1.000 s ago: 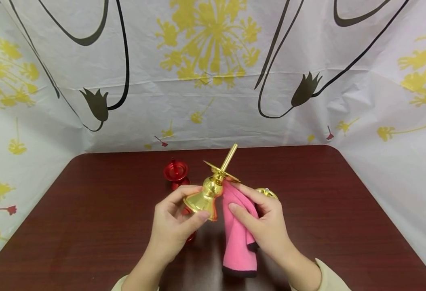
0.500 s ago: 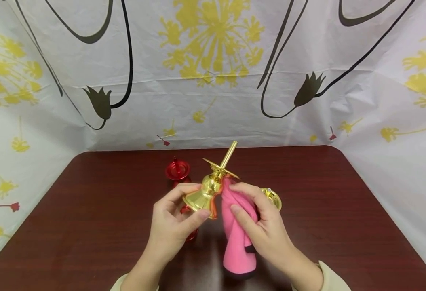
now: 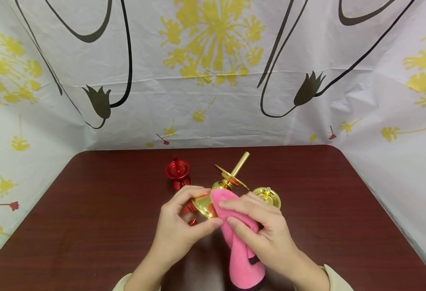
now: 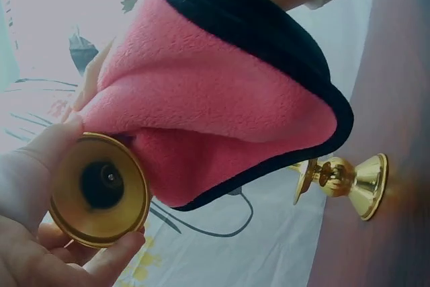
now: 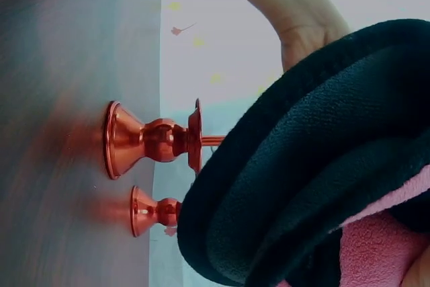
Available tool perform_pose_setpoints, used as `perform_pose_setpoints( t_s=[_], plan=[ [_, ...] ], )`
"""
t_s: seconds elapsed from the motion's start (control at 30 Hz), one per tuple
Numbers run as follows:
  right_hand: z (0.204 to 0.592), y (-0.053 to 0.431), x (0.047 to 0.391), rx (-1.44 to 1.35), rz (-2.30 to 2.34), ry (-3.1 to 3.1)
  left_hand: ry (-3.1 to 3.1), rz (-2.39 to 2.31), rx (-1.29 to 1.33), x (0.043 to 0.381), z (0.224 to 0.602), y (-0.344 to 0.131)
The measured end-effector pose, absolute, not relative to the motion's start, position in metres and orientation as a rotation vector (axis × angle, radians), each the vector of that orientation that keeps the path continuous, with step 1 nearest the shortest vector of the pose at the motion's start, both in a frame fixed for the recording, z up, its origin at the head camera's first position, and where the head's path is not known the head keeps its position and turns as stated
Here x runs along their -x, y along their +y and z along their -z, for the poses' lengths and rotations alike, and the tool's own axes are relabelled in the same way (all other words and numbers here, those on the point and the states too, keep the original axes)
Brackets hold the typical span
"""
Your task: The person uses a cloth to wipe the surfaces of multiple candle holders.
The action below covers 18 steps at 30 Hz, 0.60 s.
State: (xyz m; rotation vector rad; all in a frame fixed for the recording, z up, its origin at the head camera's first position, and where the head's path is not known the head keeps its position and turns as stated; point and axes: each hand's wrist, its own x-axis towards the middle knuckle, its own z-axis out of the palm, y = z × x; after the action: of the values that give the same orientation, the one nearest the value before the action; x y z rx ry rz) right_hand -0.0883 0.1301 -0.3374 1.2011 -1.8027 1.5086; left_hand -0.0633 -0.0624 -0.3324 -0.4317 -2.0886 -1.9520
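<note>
My left hand (image 3: 178,228) pinches the flared base of a shiny gold candlestick (image 3: 203,206) between thumb and fingers. The candlestick is tilted, its spike leaning up to the right above the table. In my right hand (image 3: 269,232) is a folded pink cloth (image 3: 245,262) with a dark edge; the fingers press it against the candlestick's body and base, covering part of both. The left wrist view shows the hollow underside of the base (image 4: 64,213) facing that camera. There, the cloth (image 4: 215,92) hides much of my right hand.
A second gold candlestick (image 3: 273,198) stands upright behind my right hand. Two red candlesticks are on the table: one (image 3: 177,169) at the back left, another (image 3: 189,208) largely hidden behind my left hand. The dark red wooden table (image 3: 89,210) meets a patterned white sheet (image 3: 213,117).
The cloth has shifted left from the candlestick's neck area onto its body and base. Both hands and the held candlestick have moved slightly right, and its spike now leans further right.
</note>
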Motion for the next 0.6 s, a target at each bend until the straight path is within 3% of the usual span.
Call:
perform_pose_setpoints(
  t_s=[0.3, 0.6],
  plan=[
    [0.327, 0.144, 0.100, -1.577, -1.538, -1.739, -2.147, 1.736, 0.561, 0.061, 0.328, -0.070],
    [0.324, 0.142, 0.087, -1.363, -1.340, -1.878, -2.187, 1.425, 0.654, 0.063, 0.329, -0.070]
  ],
)
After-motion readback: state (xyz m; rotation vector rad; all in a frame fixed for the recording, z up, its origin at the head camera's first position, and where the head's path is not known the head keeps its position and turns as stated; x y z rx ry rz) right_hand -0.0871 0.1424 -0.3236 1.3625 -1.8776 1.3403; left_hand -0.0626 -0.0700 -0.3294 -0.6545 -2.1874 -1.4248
